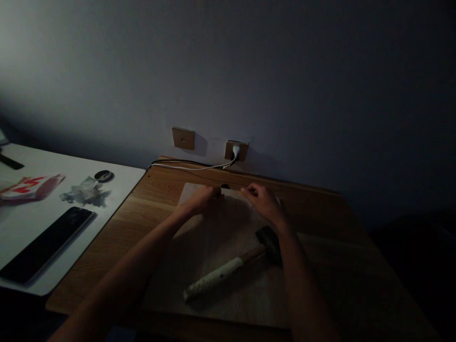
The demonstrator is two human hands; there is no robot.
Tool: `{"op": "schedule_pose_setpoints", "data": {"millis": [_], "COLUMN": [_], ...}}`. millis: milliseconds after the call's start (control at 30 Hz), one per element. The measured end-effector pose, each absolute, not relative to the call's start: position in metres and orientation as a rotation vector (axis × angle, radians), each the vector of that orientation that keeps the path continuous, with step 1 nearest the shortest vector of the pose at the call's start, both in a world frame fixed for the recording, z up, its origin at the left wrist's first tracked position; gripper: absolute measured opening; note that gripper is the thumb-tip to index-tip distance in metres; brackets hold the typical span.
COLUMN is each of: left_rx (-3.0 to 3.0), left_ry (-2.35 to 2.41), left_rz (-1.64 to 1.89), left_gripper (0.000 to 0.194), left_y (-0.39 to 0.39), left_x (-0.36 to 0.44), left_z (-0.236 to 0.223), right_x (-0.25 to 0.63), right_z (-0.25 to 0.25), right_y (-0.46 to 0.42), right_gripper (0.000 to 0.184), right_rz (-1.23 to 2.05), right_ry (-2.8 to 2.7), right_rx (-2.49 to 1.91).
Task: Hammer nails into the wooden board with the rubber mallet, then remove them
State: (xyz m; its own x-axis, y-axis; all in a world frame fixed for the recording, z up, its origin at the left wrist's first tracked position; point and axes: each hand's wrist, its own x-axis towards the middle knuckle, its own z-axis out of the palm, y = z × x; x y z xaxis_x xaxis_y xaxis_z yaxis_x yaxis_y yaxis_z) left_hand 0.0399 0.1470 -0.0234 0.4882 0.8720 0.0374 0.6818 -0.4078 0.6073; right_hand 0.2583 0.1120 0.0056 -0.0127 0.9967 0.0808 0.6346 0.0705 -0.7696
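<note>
Near the far edge of a pale wooden board (210,251), my left hand (204,198) is closed, fingers curled down. Whatever it may hold is too dark to make out. My right hand (262,202) is closed in a pinch a short way to the right, above the same edge. Nothing I can name shows between its fingers. A mallet (217,276) lies slantwise on the board, between my forearms. Its handle is wrapped in something whitish, and its dark head (270,243) is partly hidden by my right forearm.
The board rests on a wooden table (320,266) against a wall. Cables (192,167) run along the back to a plug in a socket (237,151). On a white table (71,166) at left lie a phone (46,244), crumpled plastic (85,191) and a red-and-white packet (32,186).
</note>
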Motion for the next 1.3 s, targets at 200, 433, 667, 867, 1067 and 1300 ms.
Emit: {"op": "schedule_pose_setpoints", "data": {"millis": [200, 433, 667, 867, 1067, 1300], "left_rx": [1.08, 0.888, 1.981, 2.209, 1.846, 0.435], "left_ry": [0.925, 0.927, 1.187, 1.18, 1.202, 0.766], "left_rz": [0.909, 0.901, 0.638, 0.542, 0.831, 0.903], "left_gripper": [0.02, 0.012, 0.017, 0.018, 0.01, 0.016], "left_y": [0.158, 0.157, 0.145, 0.137, 0.138, 0.133], "left_x": [0.037, 0.04, 0.047, 0.051, 0.055, 0.074], "left_z": [-0.008, -0.013, -0.03, -0.035, -0.033, -0.013], "right_x": [0.238, 0.238, 0.251, 0.278, 0.289, 0.25], "right_z": [-0.004, -0.006, 0.009, 0.039, 0.037, 0.041], "right_y": [0.103, 0.103, 0.111, 0.108, 0.113, 0.104], "right_gripper": [0.017, 0.015, 0.012, 0.018, 0.03, 0.032], "right_rz": [0.441, 0.449, 1.032, 1.525, 1.342, 1.075], "right_ry": [-2.182, -2.209, -1.446, -0.797, -0.58, -0.886], "right_rx": [-2.039, -1.938, -1.413, -0.708, -0.741, -0.941]}}
